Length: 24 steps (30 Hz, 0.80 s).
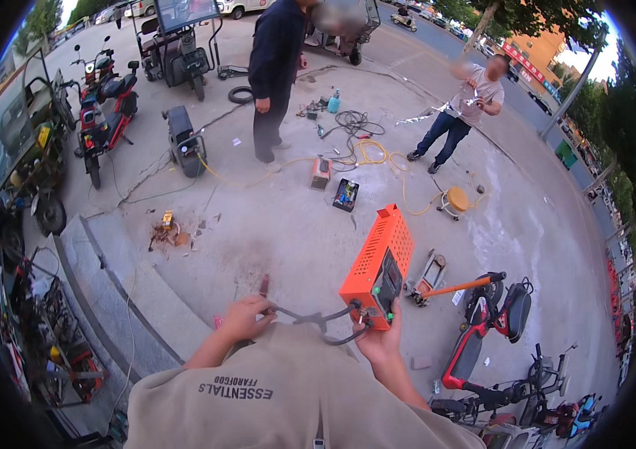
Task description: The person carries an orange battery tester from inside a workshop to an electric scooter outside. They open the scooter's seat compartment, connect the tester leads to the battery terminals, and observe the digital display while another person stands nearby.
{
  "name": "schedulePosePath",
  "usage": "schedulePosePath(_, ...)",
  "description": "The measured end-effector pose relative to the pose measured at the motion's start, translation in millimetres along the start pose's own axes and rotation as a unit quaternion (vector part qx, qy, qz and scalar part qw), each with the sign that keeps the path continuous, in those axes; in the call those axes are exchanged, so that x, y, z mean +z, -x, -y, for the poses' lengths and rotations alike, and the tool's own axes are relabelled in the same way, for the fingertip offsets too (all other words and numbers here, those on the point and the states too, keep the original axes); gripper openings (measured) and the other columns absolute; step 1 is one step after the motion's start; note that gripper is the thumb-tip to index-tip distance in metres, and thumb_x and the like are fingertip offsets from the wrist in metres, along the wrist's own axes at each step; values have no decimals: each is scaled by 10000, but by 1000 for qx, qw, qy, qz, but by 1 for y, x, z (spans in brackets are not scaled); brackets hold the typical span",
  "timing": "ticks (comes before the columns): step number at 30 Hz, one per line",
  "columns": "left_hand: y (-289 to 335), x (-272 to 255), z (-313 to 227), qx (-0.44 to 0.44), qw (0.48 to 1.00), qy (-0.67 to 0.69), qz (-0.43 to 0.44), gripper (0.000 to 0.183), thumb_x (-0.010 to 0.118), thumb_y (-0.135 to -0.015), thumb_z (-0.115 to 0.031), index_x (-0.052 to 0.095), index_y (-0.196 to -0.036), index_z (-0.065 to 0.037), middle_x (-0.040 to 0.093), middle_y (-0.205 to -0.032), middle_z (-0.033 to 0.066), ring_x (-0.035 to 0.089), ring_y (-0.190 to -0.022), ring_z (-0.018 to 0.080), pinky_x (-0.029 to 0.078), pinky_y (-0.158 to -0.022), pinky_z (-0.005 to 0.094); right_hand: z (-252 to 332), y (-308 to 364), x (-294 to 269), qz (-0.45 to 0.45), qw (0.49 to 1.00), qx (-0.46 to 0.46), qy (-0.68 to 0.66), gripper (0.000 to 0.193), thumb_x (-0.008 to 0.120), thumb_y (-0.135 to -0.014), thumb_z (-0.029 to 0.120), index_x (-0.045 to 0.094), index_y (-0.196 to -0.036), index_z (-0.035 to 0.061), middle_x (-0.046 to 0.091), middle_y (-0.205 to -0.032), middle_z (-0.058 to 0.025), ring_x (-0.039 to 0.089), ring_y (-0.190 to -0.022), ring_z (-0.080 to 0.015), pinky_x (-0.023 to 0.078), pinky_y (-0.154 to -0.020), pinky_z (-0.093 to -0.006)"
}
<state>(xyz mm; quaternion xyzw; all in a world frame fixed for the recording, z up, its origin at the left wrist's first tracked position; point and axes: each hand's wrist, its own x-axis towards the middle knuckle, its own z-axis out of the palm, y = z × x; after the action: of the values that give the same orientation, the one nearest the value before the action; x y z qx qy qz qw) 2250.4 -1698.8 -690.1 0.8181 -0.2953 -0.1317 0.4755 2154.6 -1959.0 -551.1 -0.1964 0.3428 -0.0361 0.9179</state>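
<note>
Two hands busy: right hand [379,340] fingers clamped under the orange charger box [378,268], left hand [245,318] fingers pinching its black cable [310,319].

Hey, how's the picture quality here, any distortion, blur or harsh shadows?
Head view: strong fisheye, with a black rim and the curb bending; soft, even daylight, no hard shadows on the pavement; bright sky washes out the top right corner; the orange box in the right hand looks sharp; bystanders' faces are blurred.
</note>
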Motion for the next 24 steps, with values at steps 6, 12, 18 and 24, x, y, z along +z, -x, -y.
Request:
schedulePosePath(6,-110,32,46,-16,1000,-19,12,259,710,-782,-212,658,-1002,-85,658,-1013,94,639,-897,247,510,-788,350,71,-89,22,10,999,-41,-15,574,510,-861,559,564,-1179,85,608,-1056,-89,559,-912,-201,473,-566,-253)
schedulePosePath(12,-229,58,157,-104,991,-11,86,283,687,-800,-209,648,-1026,-45,674,-945,121,658,-845,251,520,-760,355,133,-199,24,-19,994,-107,-4,517,488,-883,541,585,-1115,90,619,-884,-68,554,-841,-186,434,-513,-237)
schedulePosePath(18,-375,92,193,-78,991,-19,110,258,643,-835,-195,635,-1031,-28,669,-940,135,661,-825,258,523,-758,355,179,-299,23,-86,989,-121,9,498,498,-884,543,576,-1103,103,626,-930,-61,584,-797,-185,441,-524,-238)
schedulePosePath(24,-520,116,143,-6,985,52,165,273,645,-832,-222,632,-1037,-42,653,-968,132,656,-845,266,512,-754,358,241,-363,39,-108,993,-42,-14,542,542,-867,527,554,-1161,72,624,-998,-72,584,-907,-213,477,-571,-247)
